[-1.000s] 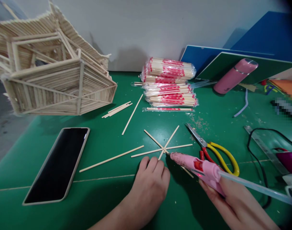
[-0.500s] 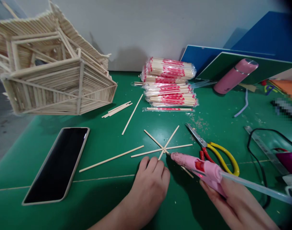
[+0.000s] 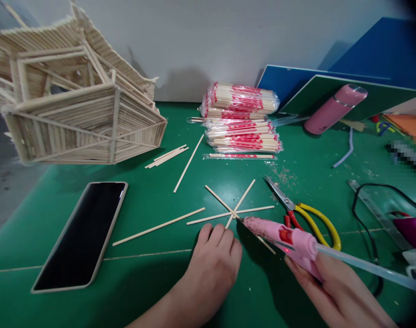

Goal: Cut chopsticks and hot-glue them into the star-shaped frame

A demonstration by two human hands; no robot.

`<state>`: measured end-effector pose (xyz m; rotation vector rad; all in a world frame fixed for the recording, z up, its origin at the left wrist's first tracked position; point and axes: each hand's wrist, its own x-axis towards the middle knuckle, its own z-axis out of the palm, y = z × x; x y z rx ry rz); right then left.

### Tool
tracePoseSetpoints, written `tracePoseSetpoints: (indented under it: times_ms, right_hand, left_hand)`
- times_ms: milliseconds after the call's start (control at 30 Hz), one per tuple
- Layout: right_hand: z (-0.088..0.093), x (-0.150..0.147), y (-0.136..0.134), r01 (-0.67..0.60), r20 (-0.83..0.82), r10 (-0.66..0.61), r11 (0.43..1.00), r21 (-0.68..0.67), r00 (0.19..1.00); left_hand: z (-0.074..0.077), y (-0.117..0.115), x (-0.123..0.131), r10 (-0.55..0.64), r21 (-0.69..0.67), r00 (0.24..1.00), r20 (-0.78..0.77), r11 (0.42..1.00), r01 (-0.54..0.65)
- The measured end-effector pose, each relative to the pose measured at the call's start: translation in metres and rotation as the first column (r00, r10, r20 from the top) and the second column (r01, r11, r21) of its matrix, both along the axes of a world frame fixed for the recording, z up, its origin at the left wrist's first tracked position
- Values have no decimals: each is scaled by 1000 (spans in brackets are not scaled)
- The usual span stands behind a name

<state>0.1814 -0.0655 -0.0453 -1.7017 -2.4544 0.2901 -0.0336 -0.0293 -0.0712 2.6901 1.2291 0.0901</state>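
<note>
My right hand [image 3: 334,282] is wrapped round a pink hot glue gun [image 3: 279,234], with a long clear glue stick [image 3: 361,263] coming out of its back. The nozzle is at the crossing of three thin wooden sticks [image 3: 249,210], which lie over each other like a star. My left hand [image 3: 216,259] is closed at the near end of one crossed stick [image 3: 244,196]; its fingertips are hidden beneath the knuckles. Left of that hand lies a single loose stick [image 3: 156,227]. Scissors [image 3: 300,214] with yellow and red handles rest beside the glue gun.
A large stick-built model [image 3: 92,114] stands at the back left, above a phone [image 3: 81,237]. Wrapped chopstick packs [image 3: 244,118] are piled by the wall. At right are a pink bottle [image 3: 336,109], a black cable [image 3: 368,228] and a clear ruler [image 3: 378,214].
Almost nothing differs. The back of the glue gun has shifted very slightly, while the left hand and the crossed sticks stay in place.
</note>
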Motion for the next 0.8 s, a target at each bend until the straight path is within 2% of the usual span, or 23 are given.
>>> tracePoseSetpoints:
  times_ms: [167,333,600,800]
  right_hand:
    - [1,0,-2,1,-20,0,998,64,1000]
    - [8,-5,3,8,-54,-5,999,46,999]
    - [6,-11,5,39,-84,-40,999,-18,996]
    - [8,-15,7,73,-110,-74,997,-11,991]
  left_hand:
    - [-1,0,0,-1,-1,1000,-14,1000,1]
    - [-1,0,0,1,6,1000,-3,1000,-1]
    - [-1,0,1,1,10,1000,-9,1000,-1]
    - [-2,1,0,-9,11,1000,-12,1000,9]
